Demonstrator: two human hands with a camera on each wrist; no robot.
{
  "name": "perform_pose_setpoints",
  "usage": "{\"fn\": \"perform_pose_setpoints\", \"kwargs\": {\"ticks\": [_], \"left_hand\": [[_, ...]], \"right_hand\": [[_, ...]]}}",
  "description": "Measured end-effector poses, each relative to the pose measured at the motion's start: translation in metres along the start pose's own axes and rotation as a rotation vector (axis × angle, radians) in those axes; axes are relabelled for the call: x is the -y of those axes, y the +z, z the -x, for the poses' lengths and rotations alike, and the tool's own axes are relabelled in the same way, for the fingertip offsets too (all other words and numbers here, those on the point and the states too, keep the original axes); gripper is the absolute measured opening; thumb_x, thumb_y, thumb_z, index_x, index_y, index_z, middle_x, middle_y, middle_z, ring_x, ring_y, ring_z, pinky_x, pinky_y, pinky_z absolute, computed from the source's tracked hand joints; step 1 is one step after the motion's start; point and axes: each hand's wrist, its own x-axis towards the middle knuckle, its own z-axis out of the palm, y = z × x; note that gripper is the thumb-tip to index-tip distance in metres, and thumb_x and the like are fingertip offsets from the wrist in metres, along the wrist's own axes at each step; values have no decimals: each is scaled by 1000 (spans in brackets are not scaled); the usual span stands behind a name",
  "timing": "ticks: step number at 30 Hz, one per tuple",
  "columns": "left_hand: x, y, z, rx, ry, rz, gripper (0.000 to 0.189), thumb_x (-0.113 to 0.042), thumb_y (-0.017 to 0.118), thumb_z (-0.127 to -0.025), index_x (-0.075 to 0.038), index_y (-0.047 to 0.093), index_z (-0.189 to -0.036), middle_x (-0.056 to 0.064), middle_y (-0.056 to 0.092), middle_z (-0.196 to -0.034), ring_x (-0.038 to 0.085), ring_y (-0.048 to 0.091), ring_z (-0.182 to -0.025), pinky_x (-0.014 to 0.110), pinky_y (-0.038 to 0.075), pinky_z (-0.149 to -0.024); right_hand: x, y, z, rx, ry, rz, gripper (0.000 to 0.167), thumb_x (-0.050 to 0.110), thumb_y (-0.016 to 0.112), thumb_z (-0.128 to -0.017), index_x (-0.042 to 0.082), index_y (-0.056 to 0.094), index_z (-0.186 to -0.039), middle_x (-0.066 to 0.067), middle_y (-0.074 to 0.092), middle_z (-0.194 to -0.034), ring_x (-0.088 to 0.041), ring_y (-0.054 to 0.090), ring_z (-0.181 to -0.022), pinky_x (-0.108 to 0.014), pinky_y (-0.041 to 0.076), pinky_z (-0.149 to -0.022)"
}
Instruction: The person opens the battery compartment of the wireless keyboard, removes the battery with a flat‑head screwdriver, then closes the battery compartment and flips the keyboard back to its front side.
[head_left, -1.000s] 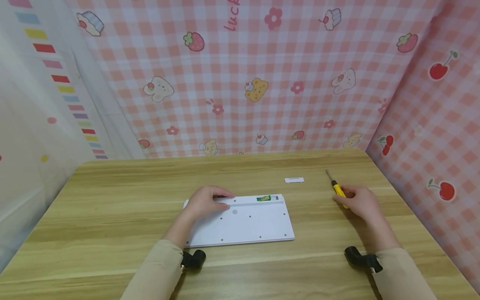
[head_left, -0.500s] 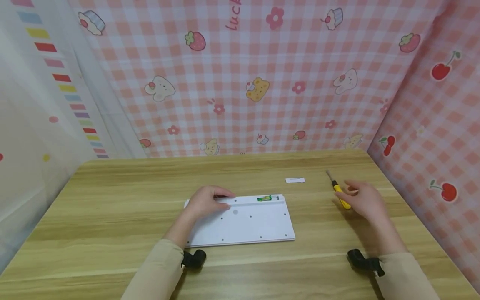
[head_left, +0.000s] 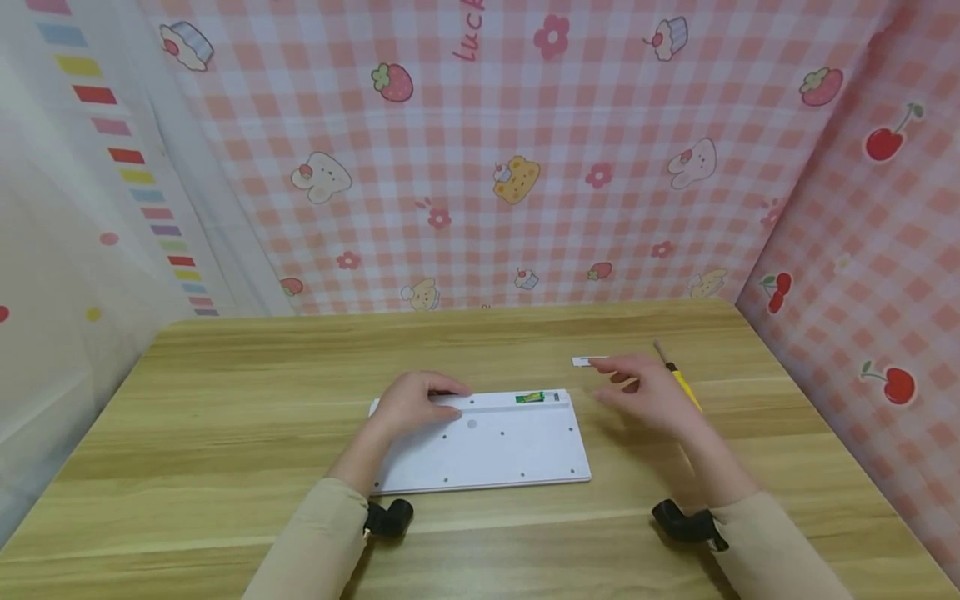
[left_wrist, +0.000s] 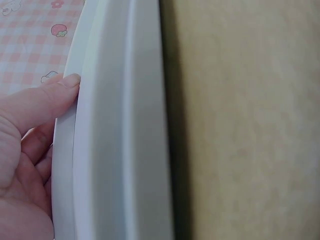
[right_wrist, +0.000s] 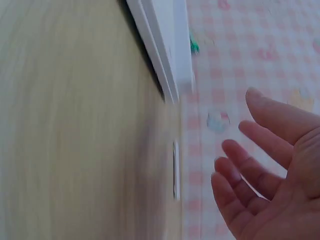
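Centrally, the tabletop (head_left: pixel 247 433) supports a flat white panel (head_left: pixel 487 454), its left end partly covered by the left hand (head_left: pixel 408 404). That hand grips the far edge, thumb on top, other fingers largely concealed. The right hand (head_left: pixel 651 393) — blurred, fingers loosely curved, apart from the thumb — masks parts of the yellow screwdriver (head_left: pixel 684 386) and small white strip (head_left: pixel 580 362). A green battery (head_left: pixel 530 397), markings illegible, occupies the panel's far-edge slot.

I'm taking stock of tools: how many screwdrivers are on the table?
1: the yellow screwdriver, on the right of the table, partly covered by the right hand. No other shows, though one could be hidden.
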Motion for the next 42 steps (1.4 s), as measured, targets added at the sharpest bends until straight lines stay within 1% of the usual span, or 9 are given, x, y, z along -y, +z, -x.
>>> {"fn": "perform_pose_setpoints", "kwargs": {"ticks": [5,8,11,15,23,31,37,42], "left_hand": [[1,0,-1,5,0,5,25,-10,80,-83,-15,78,-107,1,72,-111,22,64,-111,40,50,-97],[1,0,-1,10,-2,3,25,-11,81,-83,-15,78,-108,1,72,-112,22,64,-111,40,49,-97],[1,-1,-2,11,1,-1,25,-11,81,-83,-15,78,-108,1,72,-112,23,64,-112,40,49,-98],[0,-1,-2,12,1,4,25,-11,81,-83,-15,78,-107,1,72,-112,23,63,-112,40,49,-98],[-2,-1,-1,8,-4,12,25,-10,82,-82,-14,78,-107,1,73,-111,23,64,-111,39,49,-98],[-2,-1,-1,4,-17,16,25,-10,81,-82,-15,78,-106,1,72,-112,22,64,-111,40,49,-98],[-1,0,-1,5,-26,12,25,-10,82,-82,-16,79,-106,0,72,-112,21,64,-111,39,49,-98],[1,0,-1,5,-21,7,25,-11,82,-82,-16,79,-106,0,72,-111,21,64,-111,39,49,-98]], "right_hand": [[13,21,-12,94,-54,-2,44,20,77,-88,8,67,-129,-13,63,-123,-29,60,-100,-38,55,-80],[20,30,-18,147,-56,-11,44,20,77,-88,11,67,-130,-10,61,-120,-24,59,-96,-32,54,-77],[25,37,-24,173,-53,-22,42,17,77,-88,12,67,-129,-9,61,-114,-22,58,-92,-31,53,-76],[30,43,-31,186,-60,-15,39,12,76,-88,11,69,-126,-8,62,-110,-19,57,-88,-32,52,-72],[29,50,-41,201,-20,-15,31,8,74,-89,10,73,-120,-2,64,-105,-16,55,-82,-31,49,-68],[28,53,-45,188,11,5,25,7,74,-89,14,76,-113,1,64,-102,-16,56,-82,-31,49,-70],[28,55,-46,188,9,4,22,4,73,-89,14,79,-108,2,66,-100,-15,58,-85,-31,49,-74],[28,55,-46,193,-26,45,23,3,72,-90,16,79,-108,3,66,-98,-14,57,-85,-31,49,-73]]}}
